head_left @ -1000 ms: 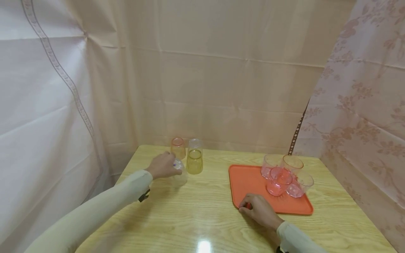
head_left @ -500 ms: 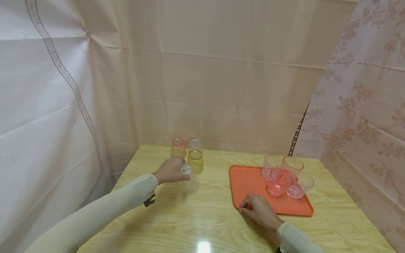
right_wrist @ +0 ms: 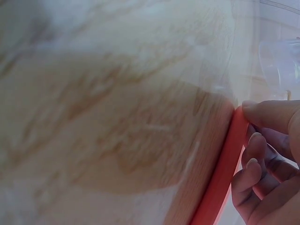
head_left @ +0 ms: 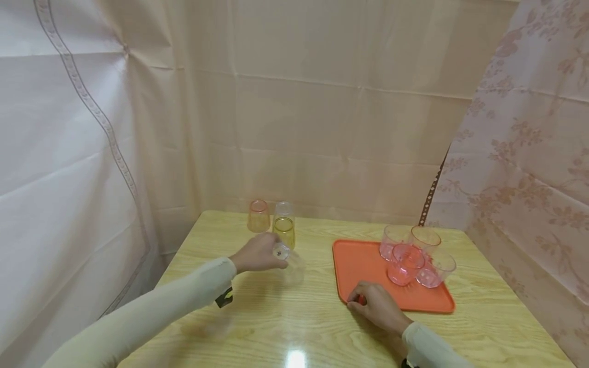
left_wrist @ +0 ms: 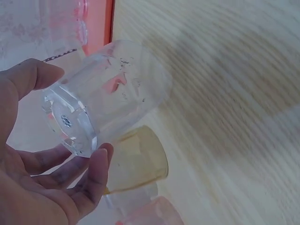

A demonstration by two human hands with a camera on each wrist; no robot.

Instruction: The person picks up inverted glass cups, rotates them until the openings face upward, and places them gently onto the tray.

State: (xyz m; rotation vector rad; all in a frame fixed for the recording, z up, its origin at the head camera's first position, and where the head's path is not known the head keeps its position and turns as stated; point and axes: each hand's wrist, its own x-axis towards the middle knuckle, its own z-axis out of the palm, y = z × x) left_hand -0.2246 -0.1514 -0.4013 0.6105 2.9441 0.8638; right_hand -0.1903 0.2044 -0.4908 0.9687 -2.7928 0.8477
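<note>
The left hand [head_left: 257, 254] holds a clear cup [head_left: 291, 264] by its base, thumb and fingers [left_wrist: 96, 169] curled around it; the cup is tilted with its mouth toward the orange tray [head_left: 363, 266] and is lifted above the wooden table [head_left: 276, 317], to the left of the tray. Just behind the clear cup stand a yellow cup [head_left: 284, 231], an orange cup [head_left: 258, 216] and a pale cup [head_left: 284, 209], all upside down. The right hand [head_left: 377, 306] pinches the tray's near left corner, with the fingers [right_wrist: 262, 145] curled over the rim. On the tray's far right part stand four pink cups [head_left: 414, 255], close together.
</note>
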